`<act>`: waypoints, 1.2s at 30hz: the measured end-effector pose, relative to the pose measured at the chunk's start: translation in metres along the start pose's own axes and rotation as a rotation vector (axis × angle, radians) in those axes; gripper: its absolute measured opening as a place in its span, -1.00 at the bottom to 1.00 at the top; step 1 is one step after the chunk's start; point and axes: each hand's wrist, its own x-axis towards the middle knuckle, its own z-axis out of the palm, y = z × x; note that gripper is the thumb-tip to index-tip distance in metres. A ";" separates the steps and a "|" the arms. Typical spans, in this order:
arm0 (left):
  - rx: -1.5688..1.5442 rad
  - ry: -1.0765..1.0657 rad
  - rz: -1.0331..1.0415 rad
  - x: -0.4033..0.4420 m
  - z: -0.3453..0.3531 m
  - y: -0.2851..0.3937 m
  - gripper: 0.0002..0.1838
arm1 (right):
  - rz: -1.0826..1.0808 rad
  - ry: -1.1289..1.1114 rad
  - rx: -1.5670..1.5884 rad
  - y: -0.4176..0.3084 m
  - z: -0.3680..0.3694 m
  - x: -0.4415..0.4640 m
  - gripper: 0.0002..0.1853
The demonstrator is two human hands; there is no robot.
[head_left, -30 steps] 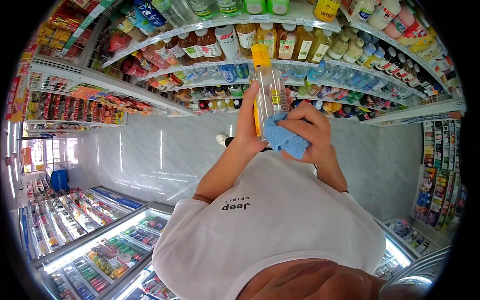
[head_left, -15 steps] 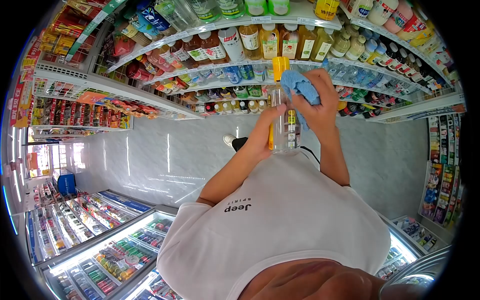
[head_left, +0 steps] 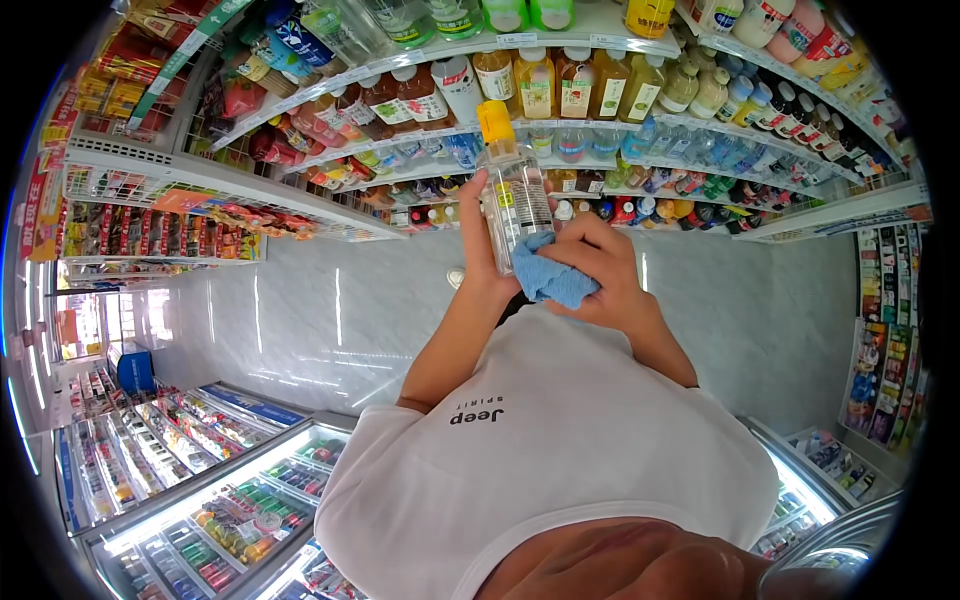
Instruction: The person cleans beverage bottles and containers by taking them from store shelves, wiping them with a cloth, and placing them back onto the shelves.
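The wide head view looks forward and down at the hands (head_left: 598, 268) from close above.

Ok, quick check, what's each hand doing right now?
Left hand: closed around the clear bottle with the yellow cap.
Right hand: closed on the blue cloth, which is against the bottle's near end.

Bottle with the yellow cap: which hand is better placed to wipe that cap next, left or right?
Probably the right hand: it holds the blue cloth, at the end opposite the yellow cap, while the left hand steadies the bottle.
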 end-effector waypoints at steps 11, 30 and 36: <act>-0.030 -0.150 -0.108 -0.002 0.003 -0.023 -0.24 | -0.057 0.048 -0.172 0.009 -0.011 -0.002 -0.53; 0.282 -0.240 -0.207 -0.011 -0.019 -0.041 -0.33 | 0.166 0.294 -0.173 0.029 -0.035 0.010 -0.59; 0.241 -0.174 -0.119 -0.014 -0.007 -0.034 -0.38 | 0.105 0.275 -0.168 0.016 -0.026 0.004 -0.55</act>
